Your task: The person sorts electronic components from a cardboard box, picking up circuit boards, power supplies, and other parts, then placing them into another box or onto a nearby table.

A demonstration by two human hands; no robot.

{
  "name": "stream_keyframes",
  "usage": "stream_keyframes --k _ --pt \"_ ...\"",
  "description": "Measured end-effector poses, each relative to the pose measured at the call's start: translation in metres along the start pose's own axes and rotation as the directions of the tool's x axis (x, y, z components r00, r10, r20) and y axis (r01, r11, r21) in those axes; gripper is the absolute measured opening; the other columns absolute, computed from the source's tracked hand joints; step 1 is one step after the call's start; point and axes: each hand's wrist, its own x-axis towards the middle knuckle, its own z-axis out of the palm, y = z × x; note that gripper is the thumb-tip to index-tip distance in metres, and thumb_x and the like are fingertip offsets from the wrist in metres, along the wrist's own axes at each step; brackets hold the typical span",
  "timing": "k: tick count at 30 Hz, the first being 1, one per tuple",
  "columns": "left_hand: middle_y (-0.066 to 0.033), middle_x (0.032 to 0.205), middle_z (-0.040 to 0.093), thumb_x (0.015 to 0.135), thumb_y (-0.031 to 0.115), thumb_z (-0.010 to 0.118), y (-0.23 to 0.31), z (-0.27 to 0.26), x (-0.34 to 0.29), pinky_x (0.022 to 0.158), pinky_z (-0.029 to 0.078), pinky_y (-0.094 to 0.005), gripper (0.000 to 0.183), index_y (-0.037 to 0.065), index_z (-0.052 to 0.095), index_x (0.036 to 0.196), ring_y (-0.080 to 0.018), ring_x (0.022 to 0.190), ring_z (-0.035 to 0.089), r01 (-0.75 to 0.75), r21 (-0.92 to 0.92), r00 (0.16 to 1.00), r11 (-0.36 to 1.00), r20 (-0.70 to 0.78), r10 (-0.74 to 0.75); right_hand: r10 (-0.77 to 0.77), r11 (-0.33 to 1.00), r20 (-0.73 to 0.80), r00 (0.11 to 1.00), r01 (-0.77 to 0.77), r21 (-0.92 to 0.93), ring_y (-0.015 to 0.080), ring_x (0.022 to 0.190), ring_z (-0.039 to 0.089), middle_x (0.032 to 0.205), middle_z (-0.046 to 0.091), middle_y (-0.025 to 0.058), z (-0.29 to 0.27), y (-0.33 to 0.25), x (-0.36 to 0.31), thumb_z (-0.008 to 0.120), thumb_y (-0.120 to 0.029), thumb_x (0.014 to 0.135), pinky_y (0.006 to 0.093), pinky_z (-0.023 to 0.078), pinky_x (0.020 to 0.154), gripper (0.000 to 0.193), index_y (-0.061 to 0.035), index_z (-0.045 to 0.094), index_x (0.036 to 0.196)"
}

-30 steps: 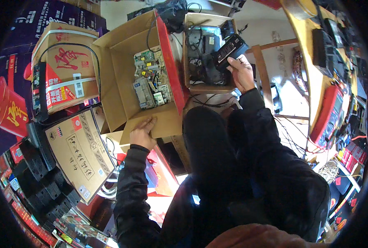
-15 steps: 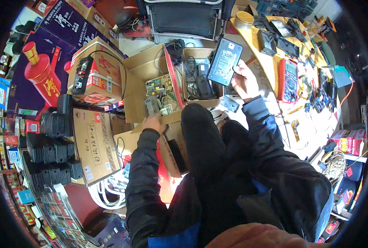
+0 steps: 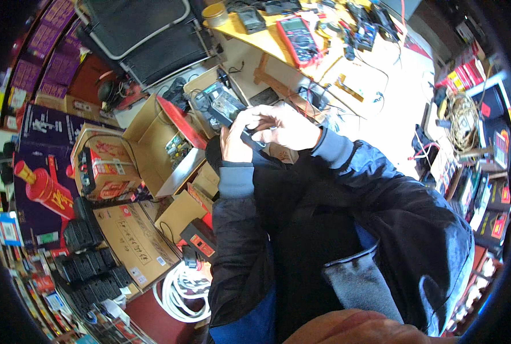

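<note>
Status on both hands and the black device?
Left hand, right hand: together at black device. Far end exposed. Hands cover near end; exact grip hidden.

Far off, I see a red multimeter on a yellow table — a black metal-framed chair to its left. Near left I've coiled white hose; right, bundled pale cable.

boards seemingly lie in the carton left of the device.

Head-worn fisheye — downward, near
</note>
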Motion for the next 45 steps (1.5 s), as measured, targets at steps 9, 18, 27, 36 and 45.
stream_keyframes --k 9,18,27,36,45 --pt "-0.0196 0.138 0.058 0.107 0.038 0.048 -0.006 0.045 -0.016 0.106 0.049 -0.0427 0.057 -0.005 0.047 0.143 -0.0284 0.126 0.058 0.417 -0.753 0.875 0.509 0.181 -0.449 -0.178 0.872 -0.347 0.921 -0.016 -0.49 0.021 0.112 0.061 0.12 0.064 0.0121 -0.026 0.022 -0.059 0.088 -0.035 0.077 0.0346 0.05 0.099 0.075 -0.0008 0.056 0.136" --pt "-0.0155 0.142 0.057 0.109 0.042 0.043 0.0 0.049 -0.038 0.108 0.047 -0.0391 0.057 -0.003 0.045 0.145 -0.0259 0.127 0.058 0.307 -0.454 0.937 0.836 -0.008 -0.348 -0.181 0.75 -0.256 0.95 -0.035 -0.661 0.032 0.128 0.054 0.135 0.057 0.0254 -0.009 0.016 -0.057 0.093 -0.037 0.064 0.0381 0.042 0.112 0.105 0.0087 0.042 0.144" --pt "-0.0154 0.147 0.051 0.11 0.042 0.04 -0.027 0.044 -0.038 0.112 0.041 -0.0487 0.055 0.006 0.04 0.151 -0.0332 0.131 0.052 0.327 -0.744 0.878 0.583 0.011 -0.479 -0.034 0.801 -0.269 0.963 -0.135 -0.583 0.0417 0.136 0.048 0.142 0.049 0.0331 -0.017 0.022 -0.058 0.085 -0.037 0.068 0.0418 0.038 0.115 0.105 0.0123 0.037 0.147" --pt "-0.0173 0.147 0.051 0.109 0.029 0.046 -0.027 0.036 -0.046 0.112 0.042 -0.0521 0.048 0.002 0.043 0.148 -0.0338 0.133 0.052 0.252 -0.787 0.928 0.564 0.031 -0.371 -0.216 0.717 -0.292 0.932 -0.052 -0.695 0.0442 0.124 0.051 0.129 0.052 0.0299 -0.019 0.011 -0.068 0.086 -0.028 0.069 0.0434 0.042 0.109 0.099 0.005 0.038 0.148" --pt "-0.0144 0.146 0.052 0.107 0.031 0.054 -0.009 0.038 -0.045 0.118 0.035 -0.0485 0.048 0.001 0.047 0.143 -0.0314 0.137 0.048 0.107 -0.842 0.954 0.529 -0.062 -0.293 -0.084 0.996 -0.314 0.946 0.075 -0.042 0.0149 0.112 0.061 0.127 0.062 0.0098 -0.018 0.019 -0.064 0.075 -0.015 0.093 0.0303 0.053 0.092 0.068 -0.0006 0.041 0.15"
